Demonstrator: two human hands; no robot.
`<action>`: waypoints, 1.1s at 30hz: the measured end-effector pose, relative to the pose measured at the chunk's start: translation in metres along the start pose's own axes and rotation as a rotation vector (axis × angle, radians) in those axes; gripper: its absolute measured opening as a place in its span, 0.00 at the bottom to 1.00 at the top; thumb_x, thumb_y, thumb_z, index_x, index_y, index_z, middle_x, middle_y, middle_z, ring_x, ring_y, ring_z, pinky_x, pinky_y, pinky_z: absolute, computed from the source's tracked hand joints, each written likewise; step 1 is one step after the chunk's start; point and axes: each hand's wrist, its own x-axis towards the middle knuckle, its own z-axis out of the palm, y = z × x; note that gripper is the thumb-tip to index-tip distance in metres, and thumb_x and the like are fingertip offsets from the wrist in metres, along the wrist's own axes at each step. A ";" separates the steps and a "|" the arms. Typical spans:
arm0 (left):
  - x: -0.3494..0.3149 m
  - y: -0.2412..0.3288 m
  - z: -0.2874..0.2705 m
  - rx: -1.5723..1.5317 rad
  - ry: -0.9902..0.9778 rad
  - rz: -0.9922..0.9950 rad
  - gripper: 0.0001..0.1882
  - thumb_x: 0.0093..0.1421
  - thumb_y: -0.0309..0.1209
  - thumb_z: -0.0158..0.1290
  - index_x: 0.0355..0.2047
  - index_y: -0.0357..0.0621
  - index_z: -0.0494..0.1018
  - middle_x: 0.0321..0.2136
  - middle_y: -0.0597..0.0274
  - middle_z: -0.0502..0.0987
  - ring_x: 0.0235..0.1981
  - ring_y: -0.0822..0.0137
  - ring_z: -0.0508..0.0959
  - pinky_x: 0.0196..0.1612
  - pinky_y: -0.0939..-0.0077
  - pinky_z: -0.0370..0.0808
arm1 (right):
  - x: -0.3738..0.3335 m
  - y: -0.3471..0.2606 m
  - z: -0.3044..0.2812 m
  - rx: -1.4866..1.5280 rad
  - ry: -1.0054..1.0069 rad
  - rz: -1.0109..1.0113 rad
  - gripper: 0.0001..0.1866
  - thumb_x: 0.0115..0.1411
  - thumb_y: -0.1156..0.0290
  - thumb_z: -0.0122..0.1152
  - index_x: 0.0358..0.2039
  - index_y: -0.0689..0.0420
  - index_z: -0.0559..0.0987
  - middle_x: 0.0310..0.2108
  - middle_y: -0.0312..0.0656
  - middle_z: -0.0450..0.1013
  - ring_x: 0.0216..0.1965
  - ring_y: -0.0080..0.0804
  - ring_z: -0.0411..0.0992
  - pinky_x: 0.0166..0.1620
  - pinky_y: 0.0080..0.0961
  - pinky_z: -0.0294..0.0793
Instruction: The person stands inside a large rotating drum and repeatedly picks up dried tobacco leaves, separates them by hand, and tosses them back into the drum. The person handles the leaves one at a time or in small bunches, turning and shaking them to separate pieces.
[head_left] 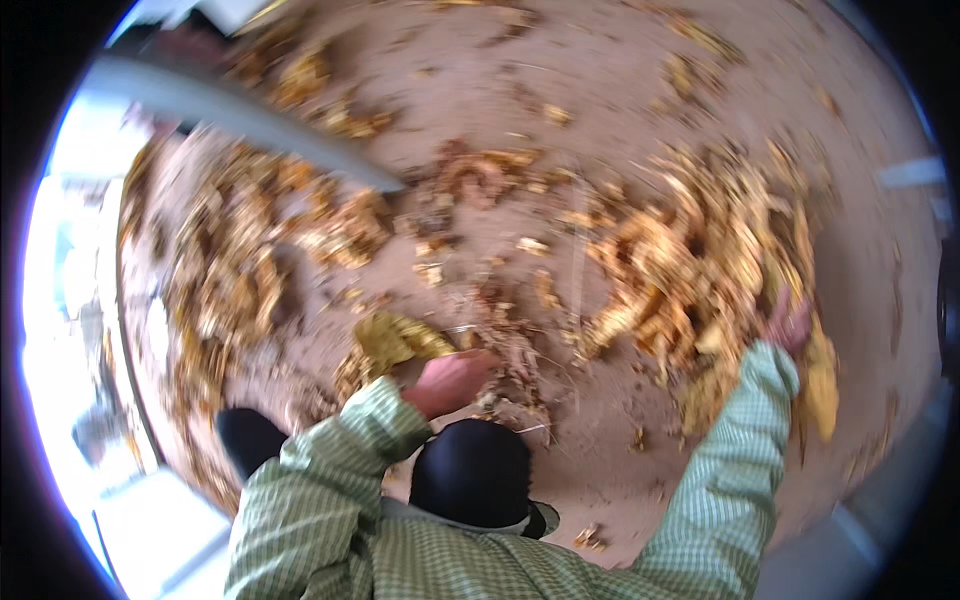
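My left hand (455,382) is low over the floor with its fingers curled closed. A yellow dried leaf (395,340), like a tobacco leaf, lies right against its far side; what the fingers hold is hidden. At the right, my right hand (788,322) is closed on leaves at the edge of a large heap of dried leaves (690,260). A long yellow leaf (821,385) hangs down beside that wrist. Motion blurs both hands and the heap.
Another spread of dried leaves (230,250) covers the left side. A grey pole (250,115) slants in from the upper left. Leaf scraps and stalks (510,350) litter the brown floor (600,470) between the heaps. My dark-covered knee or shoe (470,472) is near my left hand.
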 end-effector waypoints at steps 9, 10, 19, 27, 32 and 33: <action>-0.069 -0.084 -0.056 -0.016 0.166 -0.076 0.17 0.55 0.34 0.48 0.46 0.51 0.67 0.36 0.56 0.74 0.37 0.54 0.76 0.38 0.62 0.74 | -0.023 -0.007 0.029 -0.256 -0.462 0.142 0.42 0.56 0.79 0.44 0.63 0.27 0.41 0.64 0.41 0.43 0.58 0.47 0.55 0.54 0.37 0.66; -0.087 -0.089 -0.068 -0.013 0.073 -0.195 0.18 0.55 0.34 0.48 0.47 0.51 0.67 0.36 0.56 0.74 0.37 0.54 0.76 0.39 0.62 0.74 | 0.000 -0.030 -0.005 -0.230 -0.680 0.229 0.42 0.55 0.77 0.46 0.62 0.24 0.42 0.65 0.41 0.42 0.59 0.47 0.54 0.56 0.39 0.63; -0.215 -0.239 -0.155 0.011 -0.055 -0.443 0.18 0.53 0.36 0.51 0.43 0.43 0.72 0.37 0.53 0.76 0.38 0.60 0.76 0.43 0.66 0.72 | 0.098 -0.026 -0.084 -0.063 -0.567 0.240 0.32 0.54 0.71 0.54 0.59 0.35 0.57 0.61 0.45 0.52 0.56 0.45 0.59 0.54 0.42 0.64; -0.237 -0.427 -0.085 0.005 0.157 -0.920 0.26 0.47 0.39 0.57 0.45 0.38 0.68 0.38 0.49 0.73 0.43 0.54 0.73 0.43 0.62 0.72 | 0.073 -0.322 -0.263 1.191 -0.778 0.277 0.19 0.52 0.85 0.50 0.44 0.56 0.73 0.42 0.42 0.72 0.43 0.33 0.71 0.45 0.31 0.74; -0.220 -0.478 -0.052 -0.141 0.618 -0.991 0.32 0.45 0.39 0.60 0.48 0.38 0.61 0.43 0.40 0.65 0.44 0.44 0.69 0.44 0.56 0.70 | 0.040 -0.441 -0.357 1.287 -0.794 -0.443 0.14 0.53 0.78 0.54 0.42 0.60 0.74 0.38 0.47 0.74 0.36 0.35 0.75 0.40 0.29 0.76; -0.214 -0.483 -0.051 -0.184 0.612 -0.992 0.33 0.45 0.38 0.60 0.49 0.39 0.61 0.42 0.41 0.64 0.45 0.44 0.69 0.44 0.56 0.70 | 0.046 -0.458 -0.382 1.301 -0.871 -0.497 0.15 0.52 0.77 0.55 0.43 0.61 0.74 0.38 0.48 0.74 0.35 0.36 0.75 0.40 0.28 0.75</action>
